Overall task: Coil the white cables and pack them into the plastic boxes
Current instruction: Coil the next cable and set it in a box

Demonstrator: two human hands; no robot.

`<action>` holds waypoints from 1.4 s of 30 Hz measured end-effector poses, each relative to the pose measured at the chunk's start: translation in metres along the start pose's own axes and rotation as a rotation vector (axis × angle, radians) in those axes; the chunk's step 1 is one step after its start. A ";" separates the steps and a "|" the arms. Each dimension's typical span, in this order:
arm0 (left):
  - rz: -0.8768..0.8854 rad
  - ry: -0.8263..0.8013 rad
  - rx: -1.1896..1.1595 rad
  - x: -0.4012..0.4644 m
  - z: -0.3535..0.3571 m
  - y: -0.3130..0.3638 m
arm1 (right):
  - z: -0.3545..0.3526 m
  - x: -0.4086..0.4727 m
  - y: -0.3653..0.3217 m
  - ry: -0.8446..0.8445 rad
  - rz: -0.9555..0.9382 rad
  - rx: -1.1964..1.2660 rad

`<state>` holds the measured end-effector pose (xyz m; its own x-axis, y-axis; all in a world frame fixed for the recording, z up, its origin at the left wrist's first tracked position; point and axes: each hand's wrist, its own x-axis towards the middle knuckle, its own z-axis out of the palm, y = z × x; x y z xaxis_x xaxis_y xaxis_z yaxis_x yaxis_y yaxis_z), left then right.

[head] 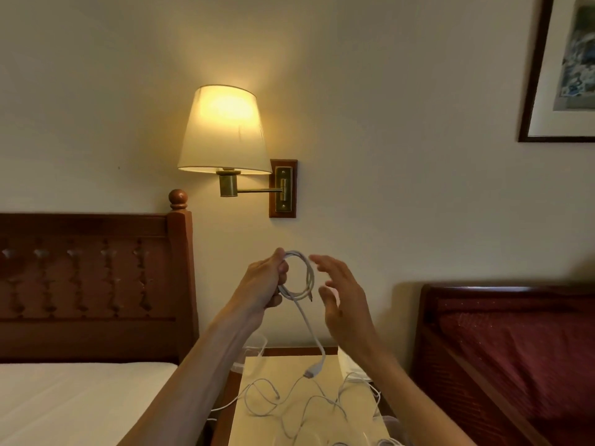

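Observation:
My left hand (269, 281) grips a white cable (305, 275) wound into a small loop, held up in front of the wall. The cable's loose tail hangs down to a plug end (312, 371) just above the nightstand. My right hand (341, 294) hovers just right of the loop, fingers spread, holding nothing. Several more white cables (306, 403) lie tangled on the nightstand (257, 420). A clear plastic box (254, 352) stands at the nightstand's back left, partly hidden by my left forearm; another pale box (352, 366) shows behind my right forearm.
A lit wall lamp (225, 130) hangs above the hands. A bed with a wooden headboard (90, 284) is on the left, a red-covered bed (515, 358) on the right. A framed picture (563, 69) hangs at the upper right.

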<state>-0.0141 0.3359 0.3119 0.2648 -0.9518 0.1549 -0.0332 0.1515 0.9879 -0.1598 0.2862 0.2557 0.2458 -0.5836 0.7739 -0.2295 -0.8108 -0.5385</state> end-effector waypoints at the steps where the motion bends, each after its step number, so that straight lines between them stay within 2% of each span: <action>1: 0.004 0.029 -0.030 0.001 -0.001 0.000 | 0.000 -0.009 0.004 -0.018 -0.148 -0.071; 4: 0.016 0.088 -0.124 0.006 -0.007 -0.002 | -0.005 -0.028 0.007 -0.111 -0.330 -0.063; 7: 0.022 0.099 -0.182 0.009 -0.010 -0.005 | -0.009 -0.032 0.003 -0.133 -0.320 0.117; 9: 0.022 0.086 -0.176 0.009 -0.009 -0.008 | -0.012 -0.027 -0.001 -0.067 -0.182 0.345; 11: 0.024 0.053 -0.184 0.007 -0.008 -0.012 | -0.018 -0.018 -0.010 0.037 0.107 0.625; 13: 0.029 -0.009 -0.203 0.005 -0.007 -0.016 | -0.022 -0.006 -0.015 0.130 0.386 0.766; 16: 0.025 -0.117 -0.217 0.000 0.000 -0.020 | -0.029 0.007 -0.010 0.165 0.583 0.675; 19: 0.035 -0.171 -0.224 -0.003 0.003 -0.024 | -0.035 0.016 -0.008 0.062 0.650 0.548; 24: 0.080 -0.187 -0.323 -0.002 0.001 -0.024 | -0.041 0.017 -0.007 -0.100 0.642 0.410; 28: 0.052 -0.198 -0.373 -0.002 0.005 -0.029 | -0.039 0.015 -0.011 -0.129 0.611 0.352; 33: -0.014 -0.157 -0.331 -0.003 0.013 -0.044 | -0.034 0.022 -0.021 -0.139 0.637 0.564; 38: -0.061 -0.062 -0.322 0.002 0.012 -0.054 | -0.025 0.015 -0.019 -0.213 0.749 0.912; 42: -0.097 -0.112 -0.248 0.002 0.003 -0.061 | -0.020 0.005 -0.003 -0.265 0.766 0.974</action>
<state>-0.0146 0.3236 0.2516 0.1466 -0.9864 0.0737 0.2275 0.1061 0.9680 -0.1767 0.2867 0.2682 0.5631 -0.8165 0.1271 0.3624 0.1057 -0.9260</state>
